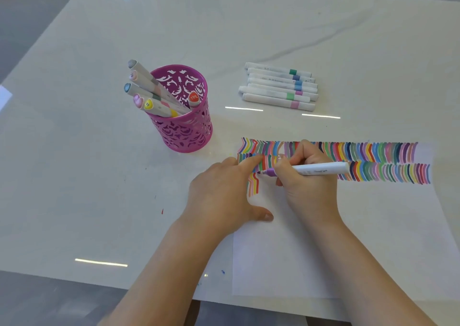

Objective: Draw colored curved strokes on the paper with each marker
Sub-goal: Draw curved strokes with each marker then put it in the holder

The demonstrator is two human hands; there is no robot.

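Gripping the purple marker in my right hand, I hold its tip on the paper near the paper's left edge, where my left hand rests flat, fingers straight.

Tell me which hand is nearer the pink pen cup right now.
Left. The left hand presses the left edge of the paper, just below and right of the pink pen cup. The right hand, gripping the purple marker, sits farther right over the strokes.
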